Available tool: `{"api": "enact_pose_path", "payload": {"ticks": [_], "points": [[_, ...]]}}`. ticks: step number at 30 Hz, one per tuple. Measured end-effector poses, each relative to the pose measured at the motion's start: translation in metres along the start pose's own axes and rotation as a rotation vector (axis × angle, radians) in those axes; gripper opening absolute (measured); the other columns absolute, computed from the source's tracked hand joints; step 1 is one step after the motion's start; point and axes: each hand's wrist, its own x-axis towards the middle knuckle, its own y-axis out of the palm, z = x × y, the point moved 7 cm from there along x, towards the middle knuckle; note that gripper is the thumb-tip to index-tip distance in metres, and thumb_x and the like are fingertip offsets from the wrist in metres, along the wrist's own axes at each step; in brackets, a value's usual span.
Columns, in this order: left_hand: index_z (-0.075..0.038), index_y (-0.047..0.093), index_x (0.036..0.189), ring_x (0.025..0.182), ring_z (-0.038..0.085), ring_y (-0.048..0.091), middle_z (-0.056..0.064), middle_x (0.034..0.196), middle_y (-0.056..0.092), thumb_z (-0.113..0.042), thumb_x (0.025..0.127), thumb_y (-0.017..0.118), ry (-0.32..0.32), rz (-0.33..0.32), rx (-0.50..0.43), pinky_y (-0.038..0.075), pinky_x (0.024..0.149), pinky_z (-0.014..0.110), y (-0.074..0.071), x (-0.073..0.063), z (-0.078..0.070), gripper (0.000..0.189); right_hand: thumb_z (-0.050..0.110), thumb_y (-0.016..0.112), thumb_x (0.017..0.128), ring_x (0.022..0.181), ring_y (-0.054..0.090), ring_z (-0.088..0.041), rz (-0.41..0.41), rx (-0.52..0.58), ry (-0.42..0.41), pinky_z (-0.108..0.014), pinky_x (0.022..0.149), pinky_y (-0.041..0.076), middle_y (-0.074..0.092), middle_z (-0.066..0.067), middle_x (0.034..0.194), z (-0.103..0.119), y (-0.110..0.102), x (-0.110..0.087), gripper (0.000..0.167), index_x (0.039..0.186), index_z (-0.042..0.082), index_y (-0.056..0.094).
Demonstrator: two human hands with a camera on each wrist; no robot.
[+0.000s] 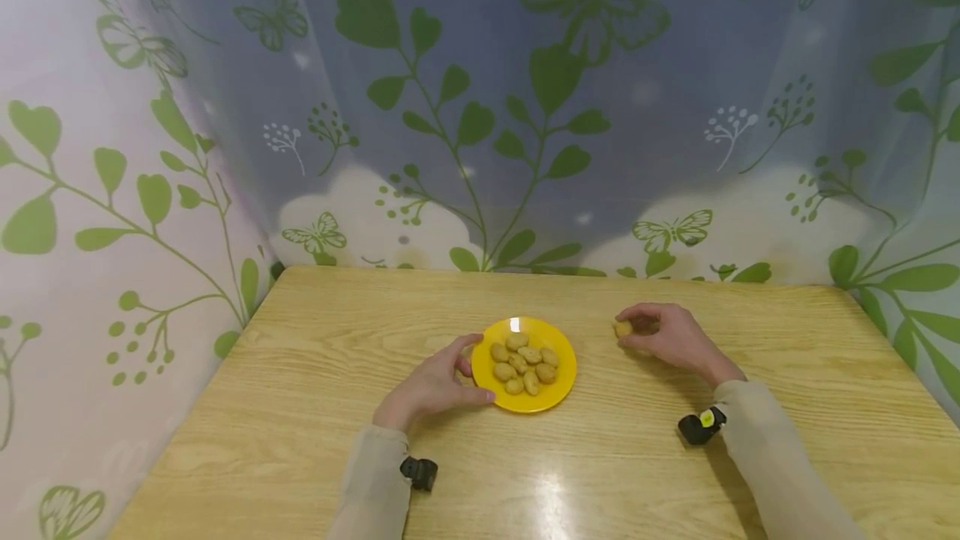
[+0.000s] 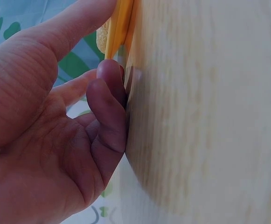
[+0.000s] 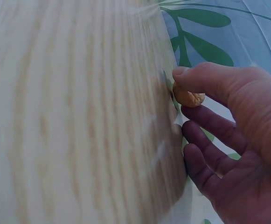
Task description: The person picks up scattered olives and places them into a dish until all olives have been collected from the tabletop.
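Observation:
A round yellow plate (image 1: 561,386) sits on the wooden table with several tan walnuts (image 1: 529,355) grouped in its middle. My left hand (image 1: 435,386) grips the plate's left edge, thumb toward the near side and index finger toward the far side. The left wrist view shows the thumb over the plate rim (image 2: 121,28) and curled fingers below it, against the table. To the right of the plate, my right hand (image 1: 675,340) pinches a single wrinkled walnut (image 3: 189,97) between thumb and index finger, close to the tabletop. Its other fingers are bent, with their tips by the table surface.
The light wood table (image 1: 300,407) ends at the back against a hanging curtain (image 1: 465,215) printed with green leaves and butterflies, which also runs along both sides. Black wrist cameras sit at the left sleeve (image 1: 371,473) and the right sleeve (image 1: 780,457).

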Motion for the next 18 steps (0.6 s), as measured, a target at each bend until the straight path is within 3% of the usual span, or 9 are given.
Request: {"api": "enact_pose_path", "payload": {"ticks": [6,18], "points": [[-0.028,0.037,0.157,0.074,0.017,0.050,0.003,0.109,0.058,-0.037,0.081,0.087,-0.001,0.002,0.011,0.042,0.071,0.032,0.0007,0.0011,0.0006,0.091,0.025,0.081,0.088,0.096,0.069,-0.021,-0.023,0.017,0.009,-0.037,0.082,0.054,0.075,-0.011,0.110,0.0011,-0.0026,-0.0018,0.038,0.123,0.012,0.073],[-0.027,0.037,0.157,0.076,0.018,0.050,0.004,0.108,0.058,-0.036,0.082,0.087,-0.005,0.006,-0.003,0.042,0.072,0.033,0.0002,0.0027,0.0013,0.091,0.021,0.078,0.090,0.101,0.071,-0.030,-0.048,0.049,-0.003,-0.036,0.077,0.058,0.071,-0.017,0.123,0.0081,-0.0048,-0.0045,0.037,0.125,0.010,0.071]]}}
